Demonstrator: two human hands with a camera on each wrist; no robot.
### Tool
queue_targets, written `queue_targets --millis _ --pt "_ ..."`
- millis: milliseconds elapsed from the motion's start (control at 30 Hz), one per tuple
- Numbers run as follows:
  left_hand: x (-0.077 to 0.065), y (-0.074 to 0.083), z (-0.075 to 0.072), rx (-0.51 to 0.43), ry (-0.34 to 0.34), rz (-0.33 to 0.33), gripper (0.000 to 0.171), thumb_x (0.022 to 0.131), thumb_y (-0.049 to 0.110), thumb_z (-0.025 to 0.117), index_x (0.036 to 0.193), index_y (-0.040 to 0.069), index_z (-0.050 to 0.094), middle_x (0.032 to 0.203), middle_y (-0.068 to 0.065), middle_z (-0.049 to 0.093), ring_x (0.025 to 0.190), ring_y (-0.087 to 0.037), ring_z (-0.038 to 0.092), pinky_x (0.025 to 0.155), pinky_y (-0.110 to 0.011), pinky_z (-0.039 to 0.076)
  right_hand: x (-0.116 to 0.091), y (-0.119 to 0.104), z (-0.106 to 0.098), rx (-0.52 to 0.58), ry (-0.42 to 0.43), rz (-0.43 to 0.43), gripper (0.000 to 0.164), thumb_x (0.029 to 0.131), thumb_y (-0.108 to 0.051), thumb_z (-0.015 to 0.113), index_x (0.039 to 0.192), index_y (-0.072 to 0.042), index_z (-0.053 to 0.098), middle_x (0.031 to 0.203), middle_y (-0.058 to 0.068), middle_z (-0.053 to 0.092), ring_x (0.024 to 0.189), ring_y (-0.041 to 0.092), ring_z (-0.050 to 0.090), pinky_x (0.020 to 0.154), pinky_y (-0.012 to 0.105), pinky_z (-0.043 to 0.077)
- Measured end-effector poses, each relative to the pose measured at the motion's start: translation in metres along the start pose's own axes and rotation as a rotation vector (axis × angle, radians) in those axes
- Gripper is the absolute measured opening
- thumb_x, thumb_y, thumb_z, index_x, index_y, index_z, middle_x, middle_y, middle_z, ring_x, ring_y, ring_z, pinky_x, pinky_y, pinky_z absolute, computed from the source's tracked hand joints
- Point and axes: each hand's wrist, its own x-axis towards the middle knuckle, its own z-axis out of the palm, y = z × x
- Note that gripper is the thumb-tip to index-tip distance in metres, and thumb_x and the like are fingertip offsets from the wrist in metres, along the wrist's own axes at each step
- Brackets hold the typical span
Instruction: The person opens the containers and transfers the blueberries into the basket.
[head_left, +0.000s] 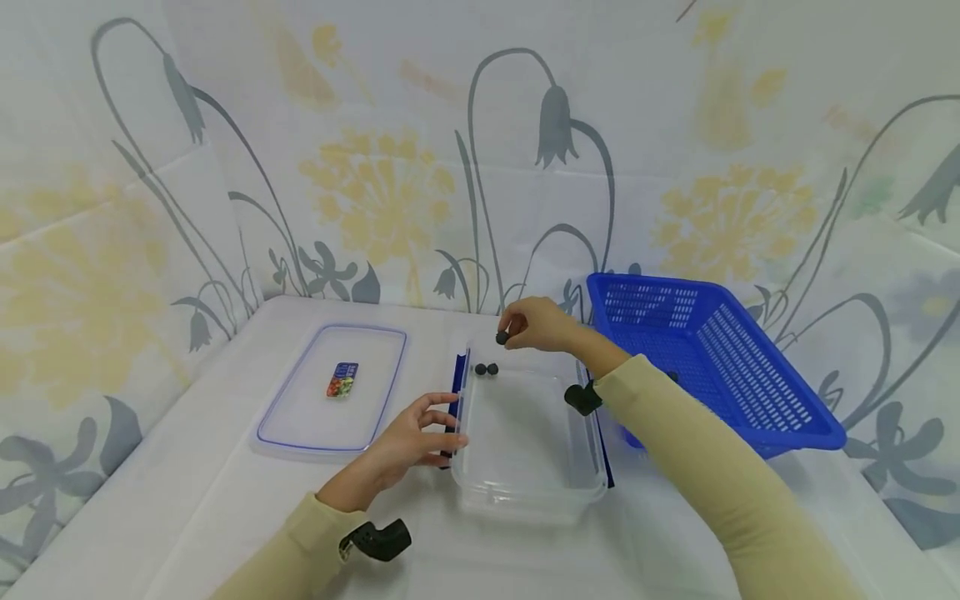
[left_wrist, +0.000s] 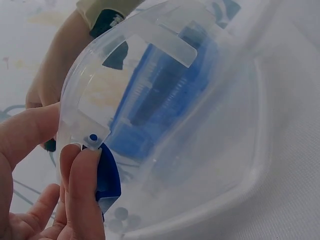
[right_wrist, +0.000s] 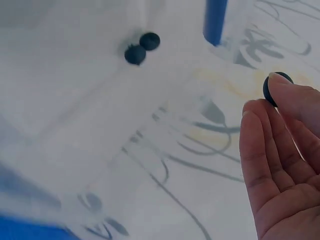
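A clear plastic food container (head_left: 517,425) stands without its lid on the white table, a blue latch flap hanging along each long side. My left hand (head_left: 412,437) holds its left rim, fingers around the blue latch (left_wrist: 107,177) in the left wrist view. Above the container's far end, my right hand (head_left: 542,323) pinches a small dark blueberry (right_wrist: 276,87) between thumb and fingertips. Two more blueberries (right_wrist: 142,47) lie side by side in the container's far left corner.
Left of the container lies its clear lid (head_left: 300,417) with a blue seal and a colourful label (head_left: 342,380). A blue plastic basket (head_left: 757,358) stands at the right, partly behind my right forearm, with something dark (head_left: 672,377) inside. A flower-printed cloth (head_left: 420,167) hangs behind the table.
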Motion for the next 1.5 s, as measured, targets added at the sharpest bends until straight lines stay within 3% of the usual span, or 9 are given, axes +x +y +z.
queue_targets --millis 233,467,833,1200,1500 --pt "-0.001 0.000 -0.002 0.008 0.006 0.010 0.063 0.081 0.012 0.073 0.135 0.009 0.042 0.109 -0.013 0.053 0.081 -0.020 0.060 0.075 -0.039 0.054 -0.028 0.001 -0.044 -0.018 0.071 -0.037 0.021 0.080 -0.004 0.071 0.099 -0.002 0.064 0.084 0.006 0.063 0.080 0.021 0.060 0.074 0.036 0.051" --pt "0.000 -0.001 -0.003 0.003 -0.004 0.011 0.062 0.081 0.012 0.072 0.135 0.009 0.041 0.109 -0.013 0.053 0.082 -0.020 0.060 0.076 -0.039 0.054 -0.056 0.031 -0.064 -0.085 0.147 0.014 0.020 0.081 -0.005 0.070 0.100 -0.001 0.064 0.087 0.007 0.064 0.084 0.025 0.061 0.075 0.039 0.051" --pt "0.000 -0.001 -0.002 0.012 0.017 0.003 0.062 0.081 0.012 0.073 0.135 0.011 0.042 0.110 -0.013 0.053 0.083 -0.021 0.060 0.076 -0.039 0.054 -0.102 0.098 -0.074 -0.142 0.170 0.127 0.020 0.081 -0.006 0.070 0.098 0.001 0.063 0.085 0.008 0.062 0.083 0.029 0.058 0.074 0.047 0.049" --pt "0.001 0.000 -0.002 0.005 0.016 -0.001 0.063 0.080 0.012 0.074 0.134 0.010 0.042 0.108 -0.013 0.053 0.081 -0.020 0.060 0.075 -0.039 0.054 -0.110 0.155 -0.070 -0.120 0.154 0.230 0.024 0.079 -0.006 0.070 0.098 0.007 0.062 0.082 0.012 0.062 0.079 0.033 0.058 0.070 0.049 0.048" --pt "0.000 -0.001 -0.001 0.002 0.010 0.001 0.063 0.080 0.012 0.073 0.135 0.010 0.042 0.108 -0.013 0.053 0.081 -0.020 0.060 0.075 -0.039 0.054 -0.119 0.177 -0.062 -0.047 0.081 0.283 0.024 0.078 -0.003 0.068 0.097 0.009 0.061 0.080 0.010 0.062 0.073 0.025 0.060 0.066 0.042 0.052"
